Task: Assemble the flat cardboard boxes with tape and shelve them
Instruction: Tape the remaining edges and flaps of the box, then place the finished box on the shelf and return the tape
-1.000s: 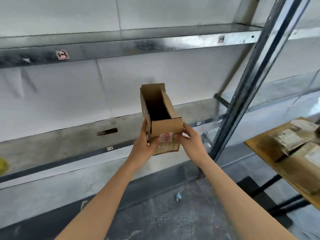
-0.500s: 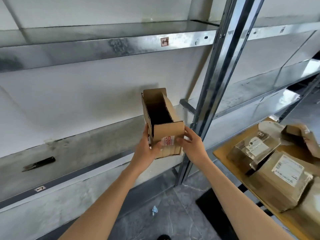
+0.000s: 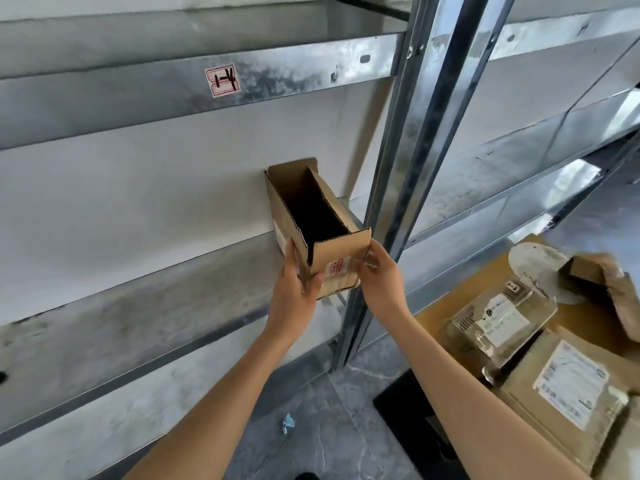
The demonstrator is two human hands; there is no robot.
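Cardboard box, open at the top, sits at the right end of the metal shelf, its near end poking past the front edge. Up on the left, a red-and-white sticker marks the beam above. Your left hand grips the box's near left corner, thumb on the front face. Your right hand pinches the near right corner, slightly blurred. Just right of the box stands the upright post. Farther right, the table carries flattened, labelled cardboard boxes.
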